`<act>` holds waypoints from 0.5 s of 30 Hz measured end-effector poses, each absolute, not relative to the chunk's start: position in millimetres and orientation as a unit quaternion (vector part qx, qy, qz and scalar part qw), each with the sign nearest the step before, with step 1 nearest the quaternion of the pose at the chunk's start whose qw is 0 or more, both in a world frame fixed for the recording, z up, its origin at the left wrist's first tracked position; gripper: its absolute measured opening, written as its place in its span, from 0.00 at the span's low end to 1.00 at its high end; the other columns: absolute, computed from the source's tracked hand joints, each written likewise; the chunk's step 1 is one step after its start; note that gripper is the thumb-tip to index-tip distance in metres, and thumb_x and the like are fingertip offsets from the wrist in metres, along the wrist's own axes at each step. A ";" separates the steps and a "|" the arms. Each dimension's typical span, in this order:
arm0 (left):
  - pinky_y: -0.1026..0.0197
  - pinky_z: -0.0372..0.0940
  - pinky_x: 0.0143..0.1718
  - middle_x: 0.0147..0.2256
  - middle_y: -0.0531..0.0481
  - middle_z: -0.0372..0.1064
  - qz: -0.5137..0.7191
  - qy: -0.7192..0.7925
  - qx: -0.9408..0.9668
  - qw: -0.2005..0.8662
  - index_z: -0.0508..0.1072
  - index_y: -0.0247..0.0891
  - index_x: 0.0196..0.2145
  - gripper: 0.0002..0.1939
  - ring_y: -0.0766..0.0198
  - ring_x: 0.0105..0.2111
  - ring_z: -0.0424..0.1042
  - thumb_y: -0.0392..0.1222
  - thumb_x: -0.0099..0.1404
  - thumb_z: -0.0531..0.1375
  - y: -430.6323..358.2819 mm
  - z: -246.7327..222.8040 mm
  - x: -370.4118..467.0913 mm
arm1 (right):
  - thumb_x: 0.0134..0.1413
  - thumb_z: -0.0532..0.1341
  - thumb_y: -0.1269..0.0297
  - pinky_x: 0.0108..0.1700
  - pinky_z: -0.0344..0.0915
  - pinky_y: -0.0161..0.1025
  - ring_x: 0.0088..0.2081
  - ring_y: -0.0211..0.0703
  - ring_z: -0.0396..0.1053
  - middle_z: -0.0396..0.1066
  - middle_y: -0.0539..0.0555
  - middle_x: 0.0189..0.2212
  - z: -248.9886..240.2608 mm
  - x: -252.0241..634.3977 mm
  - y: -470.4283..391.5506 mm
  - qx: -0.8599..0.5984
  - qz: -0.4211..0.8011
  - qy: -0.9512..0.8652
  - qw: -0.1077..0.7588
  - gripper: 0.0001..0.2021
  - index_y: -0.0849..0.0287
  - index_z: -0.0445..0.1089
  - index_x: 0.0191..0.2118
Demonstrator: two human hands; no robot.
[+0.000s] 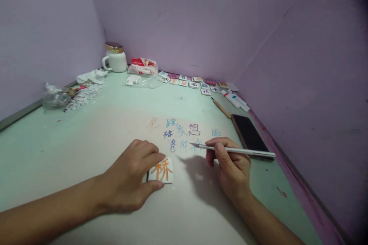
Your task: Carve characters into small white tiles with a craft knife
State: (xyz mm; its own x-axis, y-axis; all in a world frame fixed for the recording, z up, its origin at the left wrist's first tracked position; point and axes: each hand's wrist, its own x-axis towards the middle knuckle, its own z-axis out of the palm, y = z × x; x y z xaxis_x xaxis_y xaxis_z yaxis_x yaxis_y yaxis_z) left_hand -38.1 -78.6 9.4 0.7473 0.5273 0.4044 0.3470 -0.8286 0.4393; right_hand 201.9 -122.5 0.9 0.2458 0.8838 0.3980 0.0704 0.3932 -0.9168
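Observation:
My left hand point(135, 174) rests on the table with thumb and fingers gripping the sides of a white square tile point(169, 178). An orange character, 桥, is marked on the tile's top face. To the right, my right hand point(231, 164) holds a silver craft knife point(244, 151) between thumb and fingers. Its pointed blade aims left, above the tabletop and apart from the tile. Handwritten characters point(194, 129) in orange, blue and purple spread over the table surface beyond both hands.
A dark phone point(251, 134) lies beyond my right hand, near a wooden-handled tool point(221, 108) and white pens point(234, 99). Several character tiles point(193, 85) line the back wall. Further left are a tissue pack point(143, 66), a lidded white mug point(117, 61), paper scraps point(84, 97) and a plastic bag point(56, 95).

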 end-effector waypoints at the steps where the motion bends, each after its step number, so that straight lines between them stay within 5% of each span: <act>1: 0.49 0.63 0.40 0.39 0.43 0.66 0.302 0.231 0.911 0.159 0.66 0.37 0.49 0.19 0.54 0.38 0.66 0.37 0.59 0.61 -77.6 10.6 -38.1 | 0.61 0.57 0.62 0.20 0.57 0.32 0.19 0.34 0.61 0.65 0.47 0.17 0.7 202.1 -122.5 -0.452 0.313 -0.529 0.646 0.09 0.59 0.73 0.34; 4: 0.50 0.64 0.42 0.43 0.41 0.65 0.452 0.240 0.852 0.110 0.63 0.37 0.53 0.23 0.53 0.43 0.66 0.37 0.60 0.61 -75.6 15.6 -39.1 | 0.61 0.57 0.62 0.20 0.56 0.31 0.19 0.32 0.61 0.64 0.47 0.18 1.3 201.2 -122.7 -0.451 0.312 -0.527 0.650 0.09 0.58 0.73 0.34; 10: 0.51 0.67 0.35 0.37 0.43 0.68 0.249 0.258 0.924 0.131 0.70 0.36 0.43 0.13 0.55 0.34 0.68 0.38 0.60 0.61 -68.6 8.5 -35.9 | 0.58 0.59 0.59 0.19 0.56 0.31 0.18 0.32 0.60 0.65 0.46 0.17 4.7 197.4 -120.7 -0.469 0.317 -0.504 0.653 0.10 0.58 0.73 0.33; 15: 0.51 0.67 0.39 0.41 0.38 0.68 0.394 0.240 0.882 0.098 0.66 0.32 0.48 0.18 0.53 0.40 0.69 0.39 0.61 0.61 -65.2 6.9 -36.2 | 0.53 0.62 0.53 0.17 0.57 0.30 0.16 0.31 0.62 0.70 0.48 0.20 4.1 192.1 -116.7 -0.473 0.461 -0.448 0.603 0.12 0.58 0.71 0.34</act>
